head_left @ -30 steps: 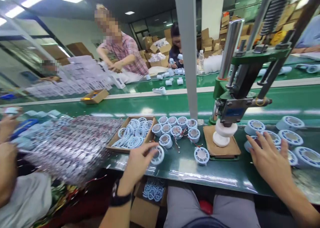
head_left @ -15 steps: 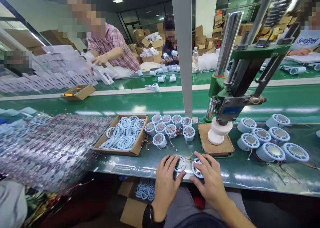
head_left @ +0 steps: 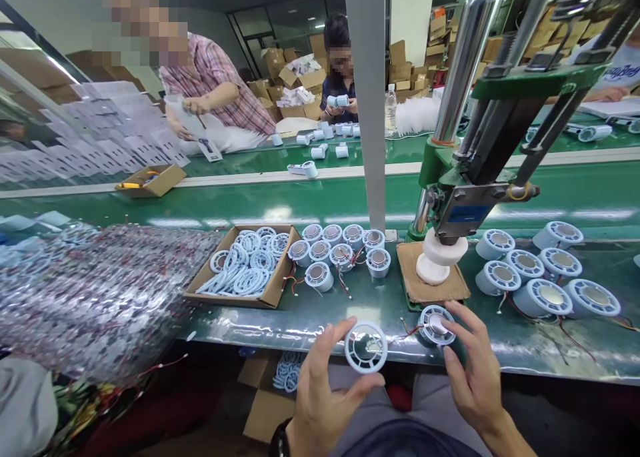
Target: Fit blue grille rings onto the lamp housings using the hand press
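A light blue spoked ring (head_left: 366, 347) is held by its rim between the thumb and fingers of my left hand (head_left: 330, 383), above the bench's front edge. My right hand (head_left: 473, 363) has its fingers apart around the right side of a round blue motor unit (head_left: 437, 325) with a silver centre and thin wires. Whether the fingertips grip this unit or only touch it, I cannot tell. Behind it is the press's white round head (head_left: 445, 249), over a white disc on a brown pad (head_left: 410, 270).
A cardboard tray (head_left: 270, 297) of blue rings stands left of several blue round units (head_left: 319, 277). More units (head_left: 543, 297) are right of the green press (head_left: 525, 83). Bagged parts (head_left: 110, 290) cover the left. Two people sit or stand across the green belt (head_left: 250, 207).
My left hand has lifted the ring off the bench and towards me. My right hand has moved right along with the motor unit, which now lies near the press base.
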Demonstrator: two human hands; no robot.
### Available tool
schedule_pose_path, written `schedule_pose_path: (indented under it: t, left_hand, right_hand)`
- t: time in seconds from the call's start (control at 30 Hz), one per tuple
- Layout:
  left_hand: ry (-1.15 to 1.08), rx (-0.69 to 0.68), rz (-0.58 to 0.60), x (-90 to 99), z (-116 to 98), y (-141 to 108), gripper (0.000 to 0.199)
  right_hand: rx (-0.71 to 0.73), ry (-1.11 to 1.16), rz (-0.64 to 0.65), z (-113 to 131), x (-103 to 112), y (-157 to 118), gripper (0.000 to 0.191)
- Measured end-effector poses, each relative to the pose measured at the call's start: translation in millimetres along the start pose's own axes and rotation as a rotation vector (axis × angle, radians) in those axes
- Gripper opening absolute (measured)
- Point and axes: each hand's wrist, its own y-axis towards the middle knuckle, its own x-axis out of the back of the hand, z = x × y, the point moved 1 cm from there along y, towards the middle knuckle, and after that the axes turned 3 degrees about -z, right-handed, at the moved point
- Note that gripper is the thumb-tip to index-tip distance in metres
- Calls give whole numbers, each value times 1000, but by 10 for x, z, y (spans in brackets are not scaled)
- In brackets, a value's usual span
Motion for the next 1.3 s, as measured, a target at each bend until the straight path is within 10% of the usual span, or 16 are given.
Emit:
schedule_pose_path:
  t: [0.33, 0.57, 1.3]
  left_hand:
    - [-321, 121, 61, -21, -58, -65, 92]
    - [-596, 239, -55, -108, -86, -114, 88]
    - [-511, 142, 0, -42, -96, -110, 84]
  right_hand:
    - [-688, 963, 320, 740, -197, 64, 30]
    - [-767, 1009, 297, 804, -208, 73, 29]
    - [-936, 1140, 272, 886, -326, 137, 43]
